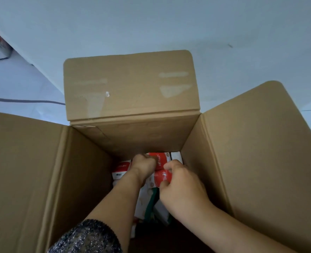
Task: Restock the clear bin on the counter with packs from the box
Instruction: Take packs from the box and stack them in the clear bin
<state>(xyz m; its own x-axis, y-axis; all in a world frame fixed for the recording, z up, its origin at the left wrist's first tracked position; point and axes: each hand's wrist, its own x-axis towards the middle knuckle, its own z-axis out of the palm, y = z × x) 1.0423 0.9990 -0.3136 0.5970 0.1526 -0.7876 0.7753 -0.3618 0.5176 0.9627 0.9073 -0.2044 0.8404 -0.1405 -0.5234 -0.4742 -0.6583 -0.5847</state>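
Box (242, 143): open, flaps out. I see red-and-white packs (122, 169) at its bottom. Left grip (143, 164): deep inside the box, fingers curled on far pack (161, 158). Right grip (180, 187): beside it, pinching near pack (160, 178).

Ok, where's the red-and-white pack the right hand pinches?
Head view: the red-and-white pack sits deep in the open brown cardboard box, between the left hand and right hand, just nearer the camera than a second red pack.
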